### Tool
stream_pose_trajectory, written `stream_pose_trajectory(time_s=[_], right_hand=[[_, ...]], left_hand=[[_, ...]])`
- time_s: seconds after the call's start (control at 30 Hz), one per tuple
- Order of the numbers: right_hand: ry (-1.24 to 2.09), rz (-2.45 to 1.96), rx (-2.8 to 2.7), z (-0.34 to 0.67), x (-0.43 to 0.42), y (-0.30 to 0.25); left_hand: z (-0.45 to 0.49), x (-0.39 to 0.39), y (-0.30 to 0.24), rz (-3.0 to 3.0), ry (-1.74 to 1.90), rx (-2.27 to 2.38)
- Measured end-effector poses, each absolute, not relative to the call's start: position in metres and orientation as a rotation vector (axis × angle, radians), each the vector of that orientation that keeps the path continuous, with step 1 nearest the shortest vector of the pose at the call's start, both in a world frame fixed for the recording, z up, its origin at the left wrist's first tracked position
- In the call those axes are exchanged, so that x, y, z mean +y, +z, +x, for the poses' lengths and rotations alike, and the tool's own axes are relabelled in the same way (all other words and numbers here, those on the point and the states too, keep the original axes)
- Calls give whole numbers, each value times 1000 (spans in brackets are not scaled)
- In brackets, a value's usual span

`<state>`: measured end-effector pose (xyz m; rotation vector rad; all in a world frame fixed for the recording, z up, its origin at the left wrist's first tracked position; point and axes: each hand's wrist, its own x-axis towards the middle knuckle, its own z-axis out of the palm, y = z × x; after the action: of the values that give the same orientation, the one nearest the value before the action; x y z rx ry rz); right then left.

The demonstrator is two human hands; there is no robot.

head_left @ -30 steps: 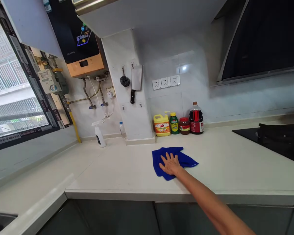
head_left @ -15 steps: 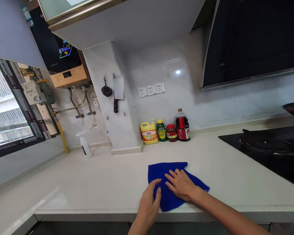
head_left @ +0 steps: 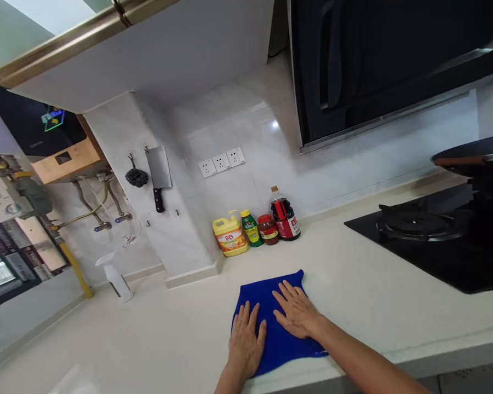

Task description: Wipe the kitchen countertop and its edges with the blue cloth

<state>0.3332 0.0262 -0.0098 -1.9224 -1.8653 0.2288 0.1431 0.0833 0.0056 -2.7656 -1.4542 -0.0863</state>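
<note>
A blue cloth (head_left: 267, 298) lies spread on the cream countertop (head_left: 353, 284) near its front edge. My left hand (head_left: 245, 343) lies flat on the cloth's near left part, fingers stretched out. My right hand (head_left: 296, 311) presses flat on the cloth's middle, fingers apart, with the forearm reaching in from the lower right. Neither hand holds anything.
Against the back wall stand a yellow detergent jug (head_left: 229, 235), a green bottle (head_left: 250, 229), a red jar (head_left: 267, 230) and a dark sauce bottle (head_left: 285, 214). A black gas hob (head_left: 427, 241) with a pan (head_left: 476, 158) is at right. A white spray bottle (head_left: 117, 276) stands at left; a cleaver (head_left: 159, 174) hangs on the wall.
My left hand has come in and laid itself flat on the cloth beside my right hand. The cloth has been drawn nearer the counter's front edge. The view has swung to the right.
</note>
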Motion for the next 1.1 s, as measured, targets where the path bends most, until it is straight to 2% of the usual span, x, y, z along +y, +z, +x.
stream_pose_trajectory(time_s=[0.27, 0.57, 0.9, 1.1], right_hand=[[18, -2106, -1631, 338, 30, -9], [45, -2367, -1603, 330, 41, -7], [77, -2483, -1616, 243, 16, -6], [103, -2384, -1709, 170, 37, -7]], left_hand=[[168, 123, 7, -2840, -198, -1387], [164, 126, 5, -2863, -258, -1293], [63, 94, 10, -2971, -208, -1267], [-14, 110, 10, -2919, -172, -1347]])
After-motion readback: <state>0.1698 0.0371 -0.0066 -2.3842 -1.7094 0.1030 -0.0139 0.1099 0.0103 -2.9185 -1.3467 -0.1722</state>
